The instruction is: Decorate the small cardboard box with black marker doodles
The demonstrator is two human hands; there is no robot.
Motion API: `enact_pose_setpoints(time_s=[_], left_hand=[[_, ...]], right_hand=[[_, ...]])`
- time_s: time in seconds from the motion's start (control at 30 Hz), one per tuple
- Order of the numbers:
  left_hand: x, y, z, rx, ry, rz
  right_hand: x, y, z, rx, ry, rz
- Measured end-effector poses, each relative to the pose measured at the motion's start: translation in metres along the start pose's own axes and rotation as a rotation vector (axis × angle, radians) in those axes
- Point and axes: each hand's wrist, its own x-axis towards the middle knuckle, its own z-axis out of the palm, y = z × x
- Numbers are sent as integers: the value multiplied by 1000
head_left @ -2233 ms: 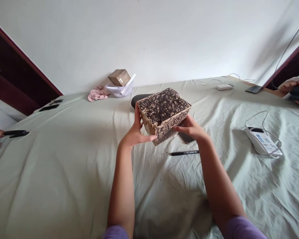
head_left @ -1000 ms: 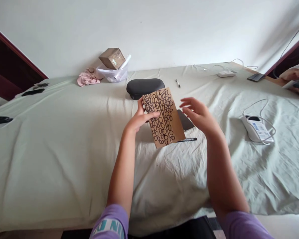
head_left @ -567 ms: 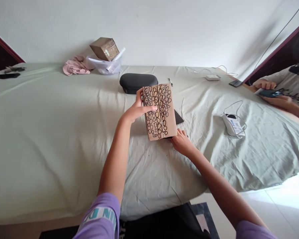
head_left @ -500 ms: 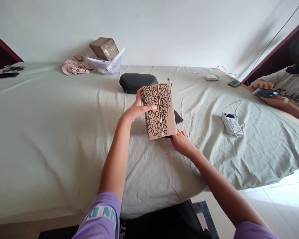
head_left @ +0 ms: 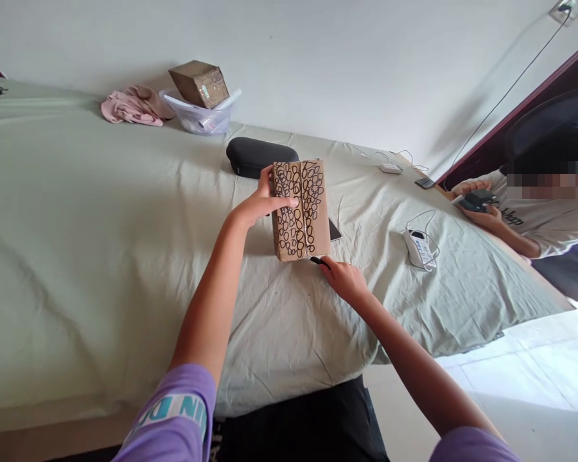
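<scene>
The left hand (head_left: pixel 256 205) pinches the brown box (head_left: pixel 313 224) at its 9 o'clock edge, thumb flat on the front. The right hand (head_left: pixel 345 281) pinches a black pen (head_left: pixel 318 260) near the box's 5 o'clock corner. It should help to keep the box still without squashing it, and grip the pen snugly without poking the box. The box has black loops on its front, a line down the middle, and a bare patch toward 4 o'clock. A black case (head_left: pixel 257 154) sits behind it, at 11 o'clock.

head view, facing forward and down
</scene>
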Motion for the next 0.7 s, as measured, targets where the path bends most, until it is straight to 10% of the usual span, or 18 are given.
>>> enact_pose_setpoints(time_s=[0.27, 0.4, 0.53, 0.7], left_hand=[[6, -12, -6, -29, 23, 28], [6, -16, -7, -28, 22, 51], [6, -19, -8, -17, 32, 96], [8, -21, -6, 42, 105, 75]], right_hand=[[-31, 54, -20, 322, -56, -31], [-33, 71, -49, 951, 238, -78], [8, 35, -91, 1478, 536, -261], [83, -34, -126, 1499, 921, -241]])
